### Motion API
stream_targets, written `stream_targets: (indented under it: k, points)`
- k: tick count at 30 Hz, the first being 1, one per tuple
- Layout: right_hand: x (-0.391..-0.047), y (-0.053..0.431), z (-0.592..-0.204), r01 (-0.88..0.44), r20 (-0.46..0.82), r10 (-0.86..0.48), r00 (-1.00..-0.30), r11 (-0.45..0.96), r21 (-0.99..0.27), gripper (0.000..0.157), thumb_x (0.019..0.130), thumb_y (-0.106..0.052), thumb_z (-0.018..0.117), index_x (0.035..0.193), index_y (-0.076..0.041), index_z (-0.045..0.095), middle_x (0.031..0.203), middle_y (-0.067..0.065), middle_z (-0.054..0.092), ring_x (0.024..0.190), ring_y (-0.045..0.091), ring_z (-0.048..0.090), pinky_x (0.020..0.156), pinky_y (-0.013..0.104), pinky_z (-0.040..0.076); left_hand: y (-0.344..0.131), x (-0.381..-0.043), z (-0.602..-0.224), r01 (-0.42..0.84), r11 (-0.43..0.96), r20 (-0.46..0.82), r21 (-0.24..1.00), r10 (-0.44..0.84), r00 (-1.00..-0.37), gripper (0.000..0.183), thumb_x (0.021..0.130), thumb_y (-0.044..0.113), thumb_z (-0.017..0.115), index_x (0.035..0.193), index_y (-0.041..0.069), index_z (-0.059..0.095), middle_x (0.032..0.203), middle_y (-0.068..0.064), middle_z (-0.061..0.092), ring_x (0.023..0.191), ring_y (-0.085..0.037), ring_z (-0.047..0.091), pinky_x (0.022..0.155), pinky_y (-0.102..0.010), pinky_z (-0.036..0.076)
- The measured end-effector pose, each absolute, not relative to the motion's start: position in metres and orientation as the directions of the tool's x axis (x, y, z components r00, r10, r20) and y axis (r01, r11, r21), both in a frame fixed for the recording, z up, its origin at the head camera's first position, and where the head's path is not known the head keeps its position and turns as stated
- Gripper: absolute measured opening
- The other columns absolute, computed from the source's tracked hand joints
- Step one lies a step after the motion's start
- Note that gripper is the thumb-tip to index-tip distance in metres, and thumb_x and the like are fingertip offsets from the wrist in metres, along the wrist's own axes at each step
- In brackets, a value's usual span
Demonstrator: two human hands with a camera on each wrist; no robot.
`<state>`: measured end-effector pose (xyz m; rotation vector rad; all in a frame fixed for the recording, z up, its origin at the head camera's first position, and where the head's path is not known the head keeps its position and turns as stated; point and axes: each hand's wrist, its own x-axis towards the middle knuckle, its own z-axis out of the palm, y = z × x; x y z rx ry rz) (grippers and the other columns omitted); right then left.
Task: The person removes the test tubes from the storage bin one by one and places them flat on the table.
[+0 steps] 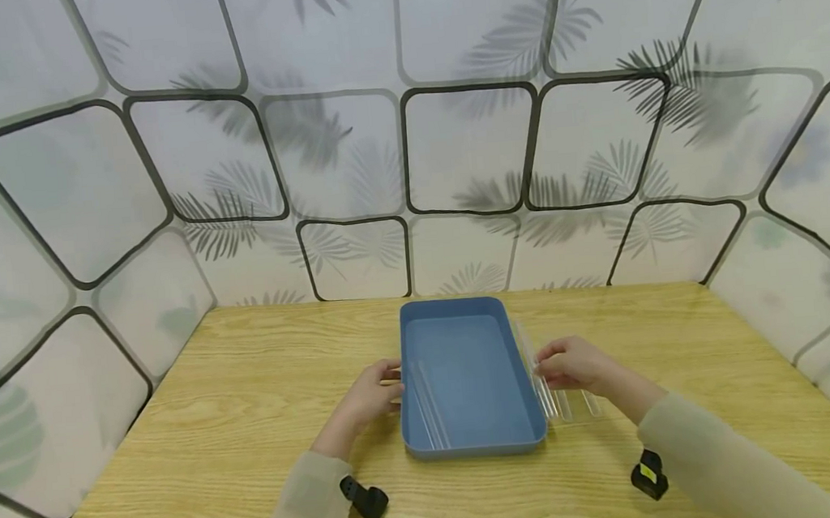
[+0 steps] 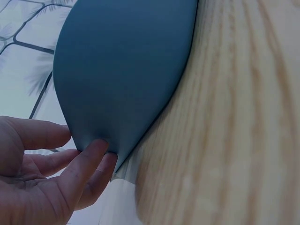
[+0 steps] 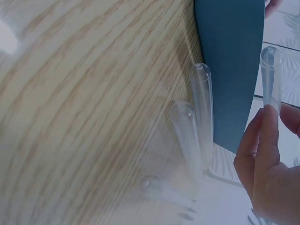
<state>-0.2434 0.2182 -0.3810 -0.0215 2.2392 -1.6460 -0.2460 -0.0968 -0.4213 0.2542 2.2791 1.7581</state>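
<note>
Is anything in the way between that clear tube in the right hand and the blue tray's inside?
Only the right wall of the blue tray stands between them. The clear tube in the right hand seems held about as high, or higher; nothing else visible is in the way.

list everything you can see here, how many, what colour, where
tray: 1, blue, on the table between the hands
tube in the tray: at least 1, clear, along its left side; exact count hard to tell
tubes on the table: 3, clear, right of the tray
held tube: 1, clear, in the right hand
table: 1, light wood, under the tray
patterned backdrop: pale with dark outlines and leaf prints, behind and beside the table
black wrist devices: 2, one at each wrist
sleeves: 2, pale, on both arms
left hand: 1, touching the tray's left side
right hand: 1, pinching the held tube
</note>
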Motion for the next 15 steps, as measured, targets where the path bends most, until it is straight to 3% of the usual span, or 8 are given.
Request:
stream_targets:
  k: [8, 15]
  points:
    - [-0.239, 0.228, -0.379, 0.197, -0.281, -0.209, -0.937, 0.347, -0.917, 0.026, 0.082, 0.000, 0.056, 0.102, 0.014, 0.048, 0.072, 0.003, 0.055, 0.058, 0.007, 0.054, 0.057, 0.021, 0.050, -0.097, -0.247, -0.423, -0.003, 0.270, -0.084, 0.963, 0.289, -0.954, 0.042, 0.088, -0.003, 0.044, 0.129, -0.007, 0.036, 0.120, -0.027, 0.042, 0.102, -0.036, 0.049, 0.073, -0.041, 0.050]
    - [-0.239, 0.239, -0.383, 0.205, -0.277, -0.208, -0.938, 0.310, -0.928, 0.021, 0.081, 0.001, 0.055, 0.098, 0.013, 0.050, 0.070, 0.002, 0.055, 0.058, 0.007, 0.055, 0.057, 0.022, 0.050, -0.097, -0.245, -0.420, -0.002, 0.269, -0.085, 0.963, 0.296, -0.951, 0.043, 0.088, -0.003, 0.044, 0.130, -0.008, 0.035, 0.120, -0.028, 0.041, 0.103, -0.037, 0.049, 0.074, -0.041, 0.050]
